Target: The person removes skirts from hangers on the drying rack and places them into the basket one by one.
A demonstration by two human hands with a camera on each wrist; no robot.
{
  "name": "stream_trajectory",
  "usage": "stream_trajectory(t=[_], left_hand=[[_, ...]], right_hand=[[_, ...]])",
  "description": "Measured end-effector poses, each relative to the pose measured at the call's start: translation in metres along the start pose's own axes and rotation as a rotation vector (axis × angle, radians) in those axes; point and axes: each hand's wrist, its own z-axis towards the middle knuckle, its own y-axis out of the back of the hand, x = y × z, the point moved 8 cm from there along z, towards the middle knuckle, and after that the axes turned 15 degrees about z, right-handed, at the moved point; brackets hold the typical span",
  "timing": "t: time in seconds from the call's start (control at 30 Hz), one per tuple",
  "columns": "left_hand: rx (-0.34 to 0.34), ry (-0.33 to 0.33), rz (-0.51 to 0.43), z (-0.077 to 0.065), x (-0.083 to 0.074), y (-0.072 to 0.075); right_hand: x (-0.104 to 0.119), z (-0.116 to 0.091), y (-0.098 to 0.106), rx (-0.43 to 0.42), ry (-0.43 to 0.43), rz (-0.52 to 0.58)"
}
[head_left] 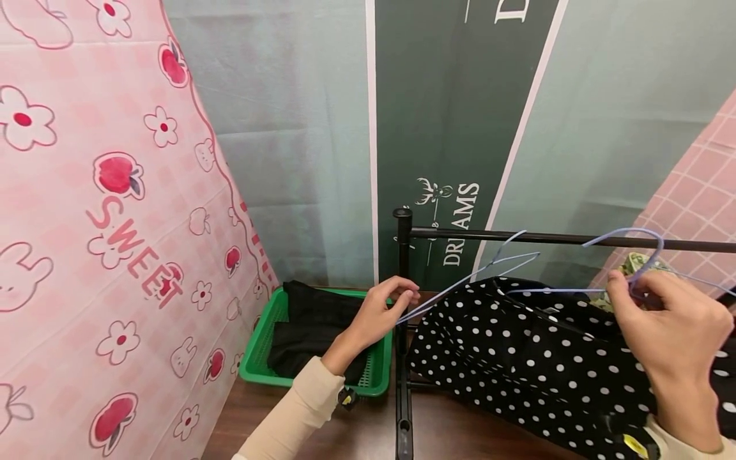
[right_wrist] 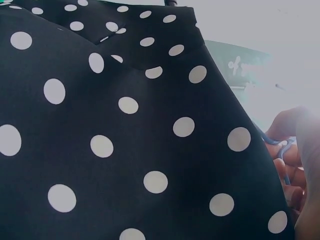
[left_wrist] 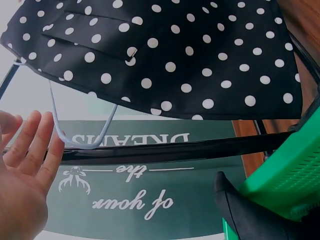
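In the head view, my right hand point(head_left: 673, 345) pinches the neck of a light blue hanger point(head_left: 661, 246), its hook close by the black rail. A black garment with white polka dots point(head_left: 529, 358) hangs at this hanger; in the right wrist view the cloth point(right_wrist: 115, 145) fills most of the picture, with the right hand point(right_wrist: 292, 155) at its edge. My left hand point(head_left: 379, 313) is beside the end of a second light blue hanger point(head_left: 448, 291). Its fingers are extended in the left wrist view, close against the hanger's rounded end point(left_wrist: 82, 145).
A black rack has a post point(head_left: 404, 358) and a top rail point(head_left: 552, 237). Left of the post, a green basket point(head_left: 247, 364) holds folded black cloth point(head_left: 328, 319) on the wood floor point(head_left: 253, 421). A pink printed curtain point(head_left: 109, 255) hangs at left; green fabric point(head_left: 638, 260) shows behind the right hand.
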Motion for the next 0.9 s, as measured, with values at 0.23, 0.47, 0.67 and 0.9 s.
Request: stream_trajectory(t=[0.23,0.47,0.67,0.9], left_hand=[[0.04,-0.038,0.005,-0.002,-0.007,-0.002],[0.091,-0.042,0.009,-0.003,-0.011,-0.005],[0.121,-0.037,0.003,-0.004,-0.014,-0.006],[0.124,-0.045,0.013,-0.008,-0.017,-0.004]], right_hand=[[-0.002,-0.003,-0.012,0.047,0.036,-0.003],[-0.002,-0.005,-0.023,0.077,0.047,0.056],[0.0,-0.007,-0.032,0.097,0.052,0.112],[0.008,-0.007,-0.047,0.168,0.089,0.165]])
